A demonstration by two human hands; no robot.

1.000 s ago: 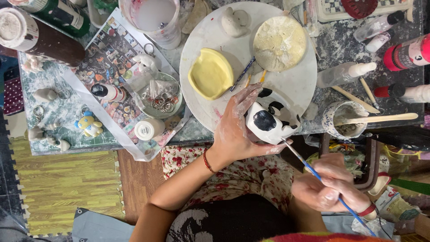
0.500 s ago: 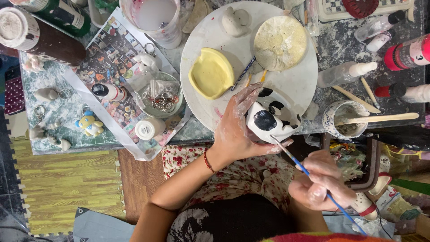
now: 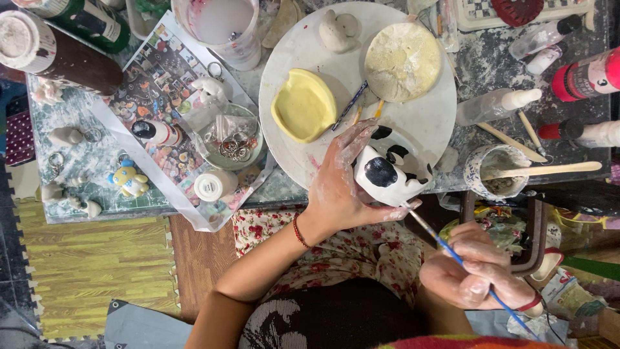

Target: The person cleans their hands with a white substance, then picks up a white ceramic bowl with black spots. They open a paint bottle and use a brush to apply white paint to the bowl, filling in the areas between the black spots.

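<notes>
Left hand (image 3: pixel 339 187) wraps a black-spotted white figurine (image 3: pixel 389 171) in closed grip — right hand (image 3: pixel 475 271) pinches a blue paintbrush (image 3: pixel 445 249), tip touching it.

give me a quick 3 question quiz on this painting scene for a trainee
1. True or false: the left hand holds the white figure with black patches at the near edge of the round white board.
2. Which tool is in the grip of the right hand? A) wooden stick B) thin blue-handled brush C) scissors
3. Fill in: the yellow mould lies on the round white ____.

Key:
1. True
2. B; its tip meets the underside of the figure
3. board
</notes>
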